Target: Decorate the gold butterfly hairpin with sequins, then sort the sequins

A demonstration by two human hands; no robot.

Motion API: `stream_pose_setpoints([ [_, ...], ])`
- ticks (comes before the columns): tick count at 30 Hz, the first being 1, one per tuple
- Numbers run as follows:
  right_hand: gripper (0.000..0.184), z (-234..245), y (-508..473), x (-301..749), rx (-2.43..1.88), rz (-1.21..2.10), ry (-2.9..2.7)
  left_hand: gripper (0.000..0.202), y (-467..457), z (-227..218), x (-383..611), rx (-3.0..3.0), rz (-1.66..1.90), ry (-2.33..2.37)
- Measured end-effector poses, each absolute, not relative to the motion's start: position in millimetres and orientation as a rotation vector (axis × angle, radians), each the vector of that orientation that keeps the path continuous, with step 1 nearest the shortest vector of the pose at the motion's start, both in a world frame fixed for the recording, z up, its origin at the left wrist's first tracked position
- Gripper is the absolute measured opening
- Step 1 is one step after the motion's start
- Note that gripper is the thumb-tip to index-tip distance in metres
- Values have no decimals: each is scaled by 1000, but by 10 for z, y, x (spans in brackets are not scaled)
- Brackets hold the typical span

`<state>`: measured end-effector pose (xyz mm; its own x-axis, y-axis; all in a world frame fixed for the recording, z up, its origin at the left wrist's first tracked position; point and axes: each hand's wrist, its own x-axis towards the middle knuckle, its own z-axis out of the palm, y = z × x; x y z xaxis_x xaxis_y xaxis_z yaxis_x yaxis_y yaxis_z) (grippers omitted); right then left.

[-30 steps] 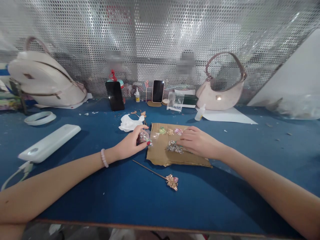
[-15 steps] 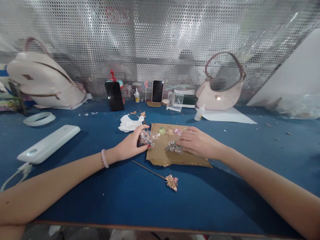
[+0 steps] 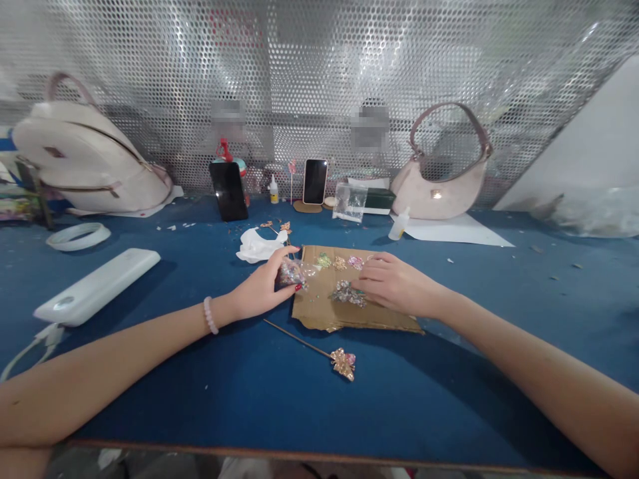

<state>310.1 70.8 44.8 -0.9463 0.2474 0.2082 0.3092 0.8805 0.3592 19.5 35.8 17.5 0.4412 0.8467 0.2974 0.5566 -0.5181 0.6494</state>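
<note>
My left hand [image 3: 259,287] is closed round a clear plastic bag of small multicoloured gems [image 3: 291,274] at the left edge of a piece of cardboard [image 3: 319,315]. My right hand [image 3: 392,283] rests over the cardboard, fingers bent down at a pile of silvery gems [image 3: 348,293]; its fingertips are partly hidden, so whether they pinch anything does not show. Behind that pile lie small heaps of green gems [image 3: 324,259], champagne gems [image 3: 340,263] and pink gems [image 3: 355,263]. In front of the cardboard is a gold butterfly hairpin [image 3: 343,363] with a pink patch on one wing.
A white power bank [image 3: 100,286] and a white ring [image 3: 78,236] lie on the left. At the back stand two phones [image 3: 228,191], glue bottles [image 3: 399,225], a backpack [image 3: 94,156] and a handbag [image 3: 442,189]. White crumpled paper [image 3: 257,246] sits beyond my left hand.
Almost nothing differs. Both hands stay in place, with the bag still in the left and the right still at the silvery pile; the whole view has shifted very slightly.
</note>
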Motion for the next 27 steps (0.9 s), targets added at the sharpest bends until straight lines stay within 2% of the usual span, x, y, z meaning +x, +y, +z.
stream_pose_setpoints([
  [15, 26, 492, 430, 2901, -288, -442, -2873, 71, 390, 116, 186, 2326, 893, 1210],
  [22, 28, 522, 278, 2774, -241, -366, -2882, 55, 397, 96, 183, 2316, 860, 1211],
  [27, 29, 524, 299, 2773, -275, -354, -2902, 53, 395, 107, 186, 2306, 853, 1185],
])
